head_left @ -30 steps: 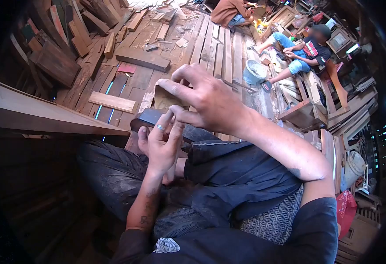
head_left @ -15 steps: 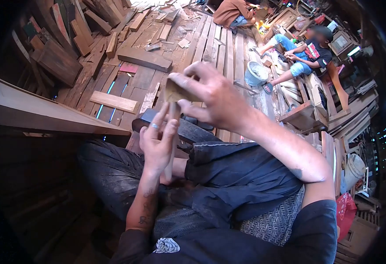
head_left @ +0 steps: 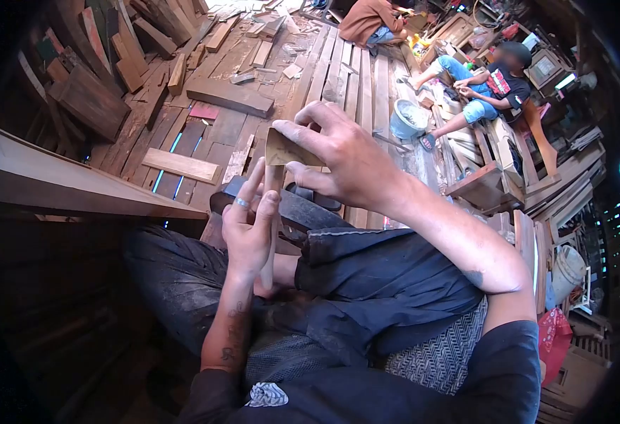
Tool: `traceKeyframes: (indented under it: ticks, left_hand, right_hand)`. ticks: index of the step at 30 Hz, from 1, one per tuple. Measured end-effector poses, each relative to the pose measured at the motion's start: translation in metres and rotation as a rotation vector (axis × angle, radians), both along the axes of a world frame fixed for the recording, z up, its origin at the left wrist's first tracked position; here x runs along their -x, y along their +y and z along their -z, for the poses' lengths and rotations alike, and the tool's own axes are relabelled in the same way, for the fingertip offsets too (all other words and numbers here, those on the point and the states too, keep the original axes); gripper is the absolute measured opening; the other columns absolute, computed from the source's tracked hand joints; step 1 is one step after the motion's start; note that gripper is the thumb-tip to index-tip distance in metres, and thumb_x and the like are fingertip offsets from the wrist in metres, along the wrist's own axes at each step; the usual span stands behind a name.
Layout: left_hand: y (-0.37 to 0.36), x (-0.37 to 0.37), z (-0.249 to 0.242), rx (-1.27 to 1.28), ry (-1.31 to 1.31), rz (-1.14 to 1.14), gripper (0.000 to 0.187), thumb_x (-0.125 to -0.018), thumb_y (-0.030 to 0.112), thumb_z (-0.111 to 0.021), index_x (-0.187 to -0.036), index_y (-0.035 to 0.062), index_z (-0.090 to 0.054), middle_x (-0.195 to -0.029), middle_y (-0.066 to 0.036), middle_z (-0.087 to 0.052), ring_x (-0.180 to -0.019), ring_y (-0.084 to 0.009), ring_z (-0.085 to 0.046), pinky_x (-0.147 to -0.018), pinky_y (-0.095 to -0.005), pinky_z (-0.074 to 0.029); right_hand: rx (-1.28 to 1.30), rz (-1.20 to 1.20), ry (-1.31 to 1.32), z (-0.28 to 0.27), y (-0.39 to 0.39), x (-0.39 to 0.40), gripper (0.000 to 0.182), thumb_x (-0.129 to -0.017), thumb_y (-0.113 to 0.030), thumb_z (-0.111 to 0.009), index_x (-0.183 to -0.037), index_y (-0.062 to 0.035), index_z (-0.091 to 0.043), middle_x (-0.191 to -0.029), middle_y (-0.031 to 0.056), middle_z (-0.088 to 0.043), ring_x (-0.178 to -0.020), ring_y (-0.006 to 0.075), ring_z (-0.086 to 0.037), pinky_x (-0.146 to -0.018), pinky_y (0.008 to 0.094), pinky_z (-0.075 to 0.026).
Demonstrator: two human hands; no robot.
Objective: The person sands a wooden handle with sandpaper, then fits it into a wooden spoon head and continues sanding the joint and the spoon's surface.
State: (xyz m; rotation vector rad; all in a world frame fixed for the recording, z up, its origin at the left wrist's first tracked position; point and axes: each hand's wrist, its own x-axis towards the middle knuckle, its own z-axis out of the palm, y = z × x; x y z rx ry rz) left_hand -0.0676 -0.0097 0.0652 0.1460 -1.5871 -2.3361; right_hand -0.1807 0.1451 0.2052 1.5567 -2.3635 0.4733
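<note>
A slim wooden piece (head_left: 272, 215) stands nearly upright above my lap, its lower end near my bare foot. My left hand (head_left: 249, 230), with a ring on one finger, is closed around its upper part. At the top of the piece, my right hand (head_left: 341, 155) pinches a folded brown sheet (head_left: 287, 150) that looks like sandpaper, between thumb and fingers. The sheet lies against the upper end of the wooden piece. Right behind my hands is a dark block (head_left: 310, 210), partly hidden by them.
Planks and offcuts, including a thick board (head_left: 231, 97), lie on the slatted floor. A large pale board (head_left: 91, 177) juts in at left. A white bucket (head_left: 409, 119) stands near a seated person (head_left: 500, 88); another person (head_left: 370, 25) crouches farther back.
My right hand and the brown sheet have shifted slightly, and more of the sheet's face shows. My left hand has moved slightly left and stays around the wooden piece.
</note>
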Motion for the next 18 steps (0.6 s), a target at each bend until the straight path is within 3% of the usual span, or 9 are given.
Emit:
traceKeyframes:
  ticks: [5, 8, 13, 15, 16, 18]
  left_hand:
    - [0.01, 0.002, 0.041, 0.384, -0.02, -0.065, 0.052, -0.105, 0.017, -0.071, -0.153, 0.0019, -0.058, -0.098, -0.003, -0.078, -0.077, -0.0066, -0.064, -0.071, -0.0272, -0.054]
    - [0.002, 0.004, 0.006, 0.051, 0.046, -0.051, 0.05, -0.105, 0.016, -0.071, -0.151, 0.0001, -0.059, -0.102, -0.003, -0.076, -0.081, -0.0079, -0.065, -0.076, -0.0254, -0.053]
    - [0.015, -0.002, 0.015, 0.216, 0.027, 0.044, 0.053, -0.106, 0.013, -0.069, -0.154, -0.0032, -0.054, -0.117, -0.007, -0.073, -0.091, -0.0063, -0.064, -0.081, -0.0223, -0.052]
    - [0.011, 0.001, 0.009, 0.069, 0.006, 0.024, 0.053, -0.105, 0.012, -0.069, -0.154, -0.0034, -0.054, -0.119, -0.007, -0.073, -0.097, -0.0071, -0.065, -0.084, -0.0226, -0.052]
    - [0.001, 0.0, 0.001, 0.149, -0.071, 0.016, 0.053, -0.106, 0.011, -0.068, -0.155, -0.0036, -0.053, -0.125, -0.008, -0.071, -0.103, -0.009, -0.064, -0.089, -0.024, -0.052]
    - [0.008, 0.0, 0.004, 0.091, -0.004, 0.043, 0.054, -0.106, 0.01, -0.068, -0.155, -0.0031, -0.053, -0.122, -0.007, -0.072, -0.099, -0.0082, -0.065, -0.087, -0.0231, -0.051]
  right_hand:
    - [0.0, -0.039, 0.034, 0.0, -0.007, -0.005, 0.055, -0.091, -0.023, -0.077, -0.141, -0.0025, -0.065, -0.118, 0.0177, -0.063, -0.11, 0.0341, -0.066, -0.097, 0.0451, -0.058]
    - [0.009, 0.002, 0.011, -0.001, -0.001, 0.002, 0.054, -0.091, -0.023, -0.077, -0.14, -0.0026, -0.066, -0.118, 0.0175, -0.063, -0.11, 0.0336, -0.066, -0.096, 0.044, -0.059]
    - [0.001, -0.045, 0.075, 0.001, -0.009, -0.004, 0.053, -0.092, -0.024, -0.077, -0.139, -0.0022, -0.066, -0.117, 0.0169, -0.064, -0.109, 0.0317, -0.067, -0.095, 0.0426, -0.06]
    - [0.006, -0.012, 0.046, 0.001, -0.006, 0.001, 0.053, -0.092, -0.024, -0.078, -0.139, -0.0022, -0.067, -0.116, 0.0167, -0.065, -0.109, 0.0313, -0.067, -0.095, 0.0429, -0.06]
    - [-0.004, 0.009, 0.048, -0.005, -0.002, 0.003, 0.053, -0.092, -0.024, -0.078, -0.14, -0.0028, -0.067, -0.115, 0.0169, -0.065, -0.107, 0.0309, -0.068, -0.095, 0.0431, -0.06]
    - [0.026, -0.008, 0.071, -0.005, -0.006, 0.001, 0.053, -0.093, -0.024, -0.077, -0.14, -0.0034, -0.067, -0.116, 0.017, -0.065, -0.107, 0.0313, -0.068, -0.095, 0.0429, -0.06]
